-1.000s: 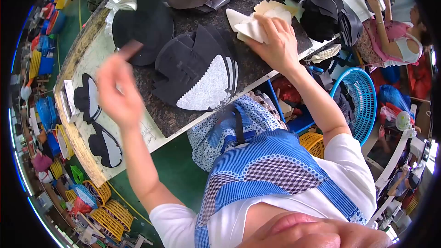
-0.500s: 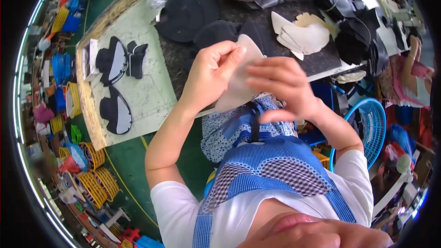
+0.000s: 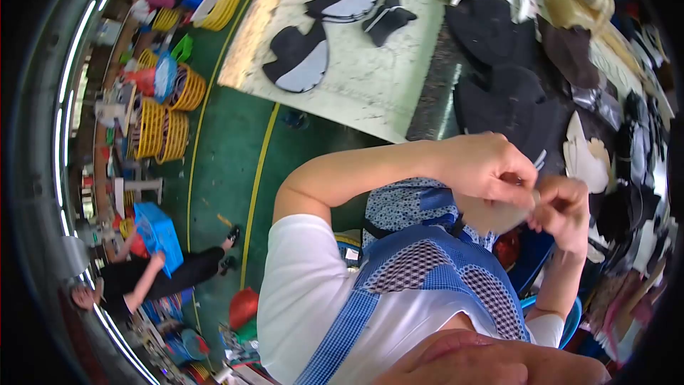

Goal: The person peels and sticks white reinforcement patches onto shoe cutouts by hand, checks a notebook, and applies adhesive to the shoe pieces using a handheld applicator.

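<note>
A thin, pale beige cut piece [image 3: 491, 215] hangs in front of my apron, below my hands. My left hand [image 3: 491, 171] is closed, pinching its upper edge between thumb and fingers. Close beside it, my right hand [image 3: 564, 212] is also closed, with bent fingertips at the piece's right edge. Fingers partly cover the piece, and its material is unclear. Beyond the hands, black cut pieces [image 3: 509, 103] lie on the dark part of the table, with cream-white cut pieces [image 3: 586, 153] to their right.
Black-and-grey sewn pieces [image 3: 303, 57] and a small black piece [image 3: 388, 23] lie on the pale tabletop [image 3: 370, 93]. A person [image 3: 128, 281] carries a blue crate [image 3: 158, 235] on the green floor at left. Yellow baskets [image 3: 149, 128] stand farther off.
The view has swung left, so the table appears farther right. My right hand, earlier blurred and spread over the beige piece, is now closed at its edge beside my left hand.
</note>
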Action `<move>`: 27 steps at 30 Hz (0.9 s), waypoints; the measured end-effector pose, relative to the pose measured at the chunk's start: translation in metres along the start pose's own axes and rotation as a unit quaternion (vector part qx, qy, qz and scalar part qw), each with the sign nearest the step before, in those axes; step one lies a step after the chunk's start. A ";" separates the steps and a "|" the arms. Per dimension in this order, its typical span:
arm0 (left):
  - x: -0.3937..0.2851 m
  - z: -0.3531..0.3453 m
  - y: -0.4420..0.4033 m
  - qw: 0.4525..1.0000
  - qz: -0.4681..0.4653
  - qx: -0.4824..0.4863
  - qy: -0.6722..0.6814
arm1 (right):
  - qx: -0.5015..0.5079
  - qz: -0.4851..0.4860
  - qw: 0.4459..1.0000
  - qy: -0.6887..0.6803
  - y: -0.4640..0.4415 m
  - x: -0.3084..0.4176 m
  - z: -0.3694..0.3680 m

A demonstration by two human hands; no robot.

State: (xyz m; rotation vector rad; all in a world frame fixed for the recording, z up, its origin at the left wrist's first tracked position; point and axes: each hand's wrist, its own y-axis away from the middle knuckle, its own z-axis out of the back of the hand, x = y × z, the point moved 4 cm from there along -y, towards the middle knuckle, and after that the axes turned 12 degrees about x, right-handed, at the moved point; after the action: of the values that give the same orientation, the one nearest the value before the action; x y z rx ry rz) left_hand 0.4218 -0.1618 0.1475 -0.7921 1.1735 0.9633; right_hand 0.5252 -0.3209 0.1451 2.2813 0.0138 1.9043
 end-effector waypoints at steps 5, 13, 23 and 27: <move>-0.016 -0.001 -0.001 0.995 -0.057 0.039 0.075 | 0.114 -0.006 0.985 -0.132 -0.006 0.001 -0.024; -0.043 -0.020 0.005 0.807 -0.369 -0.184 -0.422 | 0.039 0.182 0.850 -0.493 -0.026 -0.037 -0.012; -0.027 -0.107 -0.021 0.874 -0.406 0.007 -0.267 | -0.415 0.084 0.895 -0.139 0.011 -0.070 0.008; -0.022 -0.064 -0.027 0.875 -0.420 0.026 0.238 | -0.639 0.124 0.755 0.077 0.097 -0.102 0.054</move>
State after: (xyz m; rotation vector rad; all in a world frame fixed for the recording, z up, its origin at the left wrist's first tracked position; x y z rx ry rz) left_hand 0.4196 -0.2339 0.1557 -1.3873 1.0796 -0.0001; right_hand 0.5498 -0.4353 0.0497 1.1627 -1.2056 1.3576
